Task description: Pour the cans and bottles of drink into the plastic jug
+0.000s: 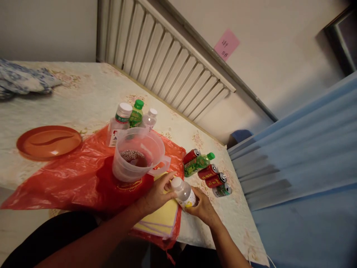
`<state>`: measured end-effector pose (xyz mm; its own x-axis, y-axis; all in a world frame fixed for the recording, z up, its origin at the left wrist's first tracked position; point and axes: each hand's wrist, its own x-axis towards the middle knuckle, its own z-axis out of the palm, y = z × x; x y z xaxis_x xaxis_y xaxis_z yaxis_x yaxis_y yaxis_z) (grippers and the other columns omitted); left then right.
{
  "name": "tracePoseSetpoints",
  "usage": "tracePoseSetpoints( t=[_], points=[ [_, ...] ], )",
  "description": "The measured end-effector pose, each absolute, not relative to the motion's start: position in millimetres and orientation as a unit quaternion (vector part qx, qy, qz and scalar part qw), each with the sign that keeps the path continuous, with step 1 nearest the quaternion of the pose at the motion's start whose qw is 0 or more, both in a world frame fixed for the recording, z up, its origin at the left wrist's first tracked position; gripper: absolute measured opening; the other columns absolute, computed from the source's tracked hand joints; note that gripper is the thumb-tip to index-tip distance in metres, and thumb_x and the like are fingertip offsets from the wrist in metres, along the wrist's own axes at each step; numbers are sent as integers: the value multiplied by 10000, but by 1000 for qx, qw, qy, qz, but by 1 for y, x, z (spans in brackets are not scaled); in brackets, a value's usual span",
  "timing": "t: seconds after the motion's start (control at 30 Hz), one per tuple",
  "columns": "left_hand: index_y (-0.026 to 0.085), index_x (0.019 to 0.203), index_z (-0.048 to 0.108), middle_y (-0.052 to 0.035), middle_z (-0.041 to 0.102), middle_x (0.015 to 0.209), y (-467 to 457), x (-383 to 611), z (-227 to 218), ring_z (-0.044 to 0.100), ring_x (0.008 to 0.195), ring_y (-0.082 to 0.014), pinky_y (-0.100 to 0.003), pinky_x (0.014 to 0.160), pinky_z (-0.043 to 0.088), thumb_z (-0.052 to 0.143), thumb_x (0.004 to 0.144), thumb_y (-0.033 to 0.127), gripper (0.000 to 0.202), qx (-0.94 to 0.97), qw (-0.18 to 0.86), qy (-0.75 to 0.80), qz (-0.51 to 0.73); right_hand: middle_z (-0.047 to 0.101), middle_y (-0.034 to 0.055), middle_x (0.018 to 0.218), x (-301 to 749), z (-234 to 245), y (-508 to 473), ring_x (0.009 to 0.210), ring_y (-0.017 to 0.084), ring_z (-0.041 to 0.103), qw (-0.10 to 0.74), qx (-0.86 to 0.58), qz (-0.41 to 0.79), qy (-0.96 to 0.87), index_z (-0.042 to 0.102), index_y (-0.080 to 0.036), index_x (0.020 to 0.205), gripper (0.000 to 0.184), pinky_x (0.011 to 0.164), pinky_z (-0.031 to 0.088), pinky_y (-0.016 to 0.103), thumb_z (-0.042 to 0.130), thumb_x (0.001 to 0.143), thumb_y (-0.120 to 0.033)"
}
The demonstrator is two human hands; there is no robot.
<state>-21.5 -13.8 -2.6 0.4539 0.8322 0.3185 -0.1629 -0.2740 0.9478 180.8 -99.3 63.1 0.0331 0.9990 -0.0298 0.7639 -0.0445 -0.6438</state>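
Note:
My right hand [205, 206] is wrapped around a small clear plastic bottle [183, 193] with a white label and a yellow print, tilted toward the left. Its white cap [176, 182] is on. Thumb and index finger of my left hand [157, 195] bend around either side of that cap. Below both hands lies a stack of yellow sheets or cloths [164, 217]. Just beyond my left hand stands a translucent plastic jug [125, 173] with frothy brown liquid inside and its handle turned to the right.
Bottles with a white cap [124, 108] and a green cap [138, 104] stand behind the jug beside a smaller bottle [150, 117]. Several cans [208, 172] and a green bottle [195, 165] lie right. An orange lid [47, 143] and red plastic bag [72, 175] lie left.

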Motion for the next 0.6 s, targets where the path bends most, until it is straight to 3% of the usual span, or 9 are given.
tracePoseSetpoints(
  t=[0.07, 0.27, 0.4, 0.6],
  points=[
    [205, 1323, 484, -38, 617, 1036, -14, -21, -5, 555, 801, -151, -296, 751, 489, 668, 709, 192, 641, 648, 554, 275, 444, 678, 55, 1085, 184, 66, -94, 981, 252, 629, 261, -677, 270, -632, 651, -217, 1191, 596, 860, 503, 350, 807, 616, -229],
    [182, 1134, 594, -31, 617, 977, -20, -27, -2, 537, 719, -123, -270, 702, 465, 593, 744, 196, 390, 674, 579, 297, 349, 716, 58, 1056, 183, 74, -56, 961, 272, 662, 400, -630, 383, -544, 639, -193, 1139, 567, 839, 523, 384, 825, 618, -318],
    [181, 1074, 629, -19, 639, 919, -24, -30, 0, 546, 711, -129, -260, 682, 445, 588, 721, 176, 356, 705, 571, 301, 292, 727, 52, 1040, 167, 71, -7, 940, 260, 670, 489, -571, 402, -523, 642, -201, 1079, 537, 864, 522, 397, 835, 590, -306],
    [190, 1052, 634, -19, 654, 927, -24, -31, -2, 554, 748, -142, -263, 718, 438, 591, 691, 149, 366, 729, 554, 299, 269, 724, 33, 1000, 122, 62, 76, 908, 227, 662, 518, -517, 407, -546, 656, -198, 1013, 470, 879, 516, 378, 835, 593, -310]
  ],
)
